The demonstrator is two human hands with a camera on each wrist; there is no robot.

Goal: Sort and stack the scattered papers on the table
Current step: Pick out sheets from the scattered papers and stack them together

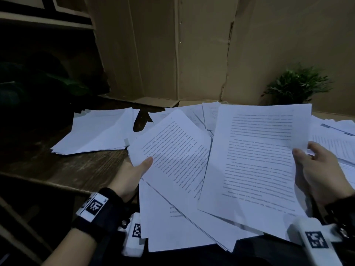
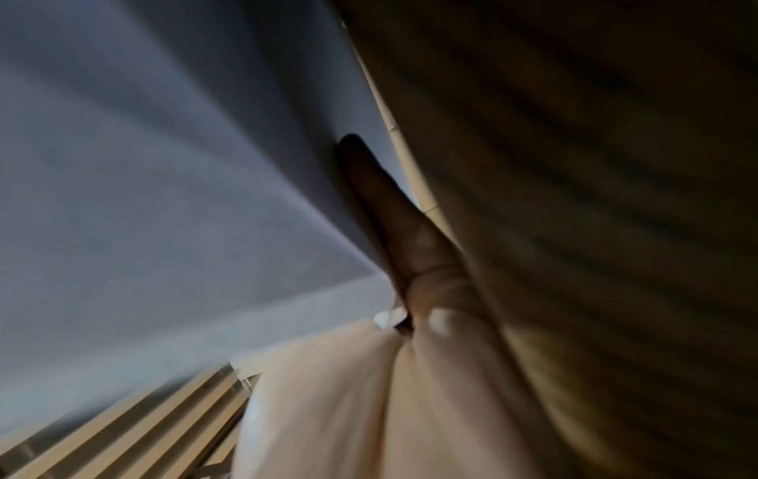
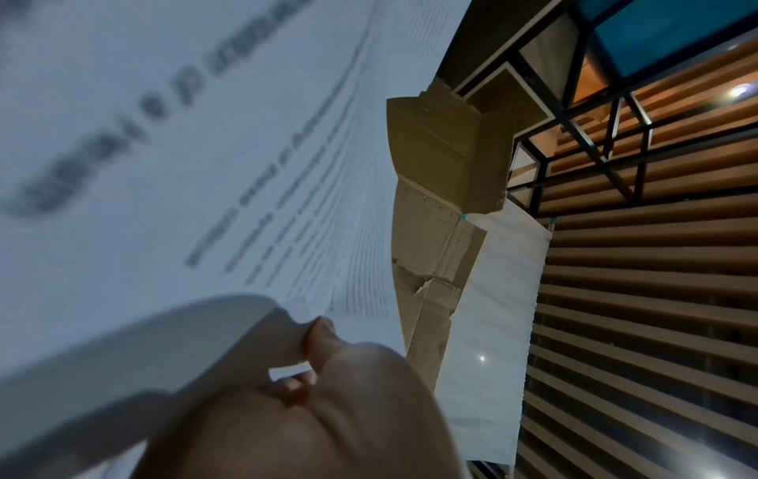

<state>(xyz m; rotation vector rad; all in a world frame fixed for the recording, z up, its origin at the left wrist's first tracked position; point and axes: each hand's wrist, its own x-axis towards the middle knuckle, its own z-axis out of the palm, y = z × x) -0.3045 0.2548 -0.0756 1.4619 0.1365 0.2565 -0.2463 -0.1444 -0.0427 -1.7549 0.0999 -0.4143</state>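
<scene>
My left hand [image 1: 134,169] holds a tilted printed sheet [image 1: 172,150] by its lower left edge, thumb on top; in the left wrist view its fingers [image 2: 394,220] lie flat under the sheet's white underside [image 2: 164,194]. My right hand [image 1: 315,167] pinches a larger printed page [image 1: 257,160] at its right edge, lifted above the pile; the right wrist view shows the thumb [image 3: 320,337] against the bundle of pages [image 3: 205,162]. Loose sheets [image 1: 182,217] fan out beneath both. A squared stack [image 1: 96,131] lies to the left on the dark wooden table [image 1: 76,169].
Cardboard panels [image 1: 192,54] stand behind the table. A small green plant [image 1: 295,85] sits at the back right. More printed papers [image 1: 334,139] spread along the right side. Dark foliage [image 1: 38,79] fills the left background.
</scene>
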